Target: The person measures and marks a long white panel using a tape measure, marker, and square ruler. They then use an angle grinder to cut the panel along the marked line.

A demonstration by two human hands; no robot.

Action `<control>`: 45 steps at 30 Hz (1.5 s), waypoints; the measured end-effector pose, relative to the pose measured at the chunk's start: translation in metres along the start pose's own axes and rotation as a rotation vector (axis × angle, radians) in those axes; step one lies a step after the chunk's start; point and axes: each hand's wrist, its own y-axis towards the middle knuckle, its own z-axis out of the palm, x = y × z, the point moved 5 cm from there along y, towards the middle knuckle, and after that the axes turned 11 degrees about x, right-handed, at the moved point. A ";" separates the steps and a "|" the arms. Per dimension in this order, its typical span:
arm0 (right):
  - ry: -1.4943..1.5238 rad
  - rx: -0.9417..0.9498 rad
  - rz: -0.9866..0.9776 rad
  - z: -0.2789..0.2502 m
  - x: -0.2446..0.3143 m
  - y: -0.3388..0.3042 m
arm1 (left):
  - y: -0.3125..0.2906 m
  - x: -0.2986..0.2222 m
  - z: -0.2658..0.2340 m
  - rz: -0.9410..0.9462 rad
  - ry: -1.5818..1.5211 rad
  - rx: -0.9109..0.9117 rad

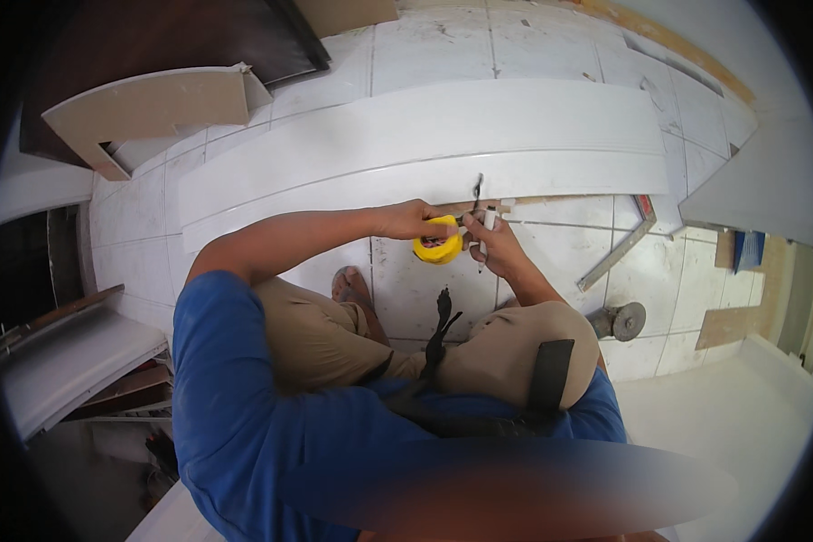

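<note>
My left hand [412,219] is closed round a yellow tape measure [436,250] above the tiled floor. Close beside it, my right hand [504,247] holds a slim white marker [489,219] upright between its fingers. The right fingertips are near the front of the tape measure; whether they touch its end cannot be made out. Just beyond both hands lies a long white panel [406,135] with a groove along it. A thin dark strip or cord [478,186] shows over the panel's near edge.
To the right lie a metal square [616,253] and an angle grinder [621,321]. A cut beige board [163,108] leans at the far left, by a dark panel [154,45]. A blue object [748,251] stands at the right. My foot [352,287] rests on the tiles.
</note>
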 end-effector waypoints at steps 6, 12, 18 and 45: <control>-0.243 0.041 -0.081 0.008 0.002 0.008 | 0.001 0.005 -0.002 -0.145 -0.547 -0.295; -0.507 0.034 -0.265 -0.009 0.039 0.005 | -0.014 -0.018 -0.041 -0.349 0.381 -0.326; -1.214 0.279 -0.361 0.041 0.081 -0.018 | 0.000 -0.051 -0.039 0.045 0.263 -0.330; -0.064 -0.218 -0.138 -0.064 0.049 0.002 | -0.004 0.001 -0.015 -0.240 -0.185 0.049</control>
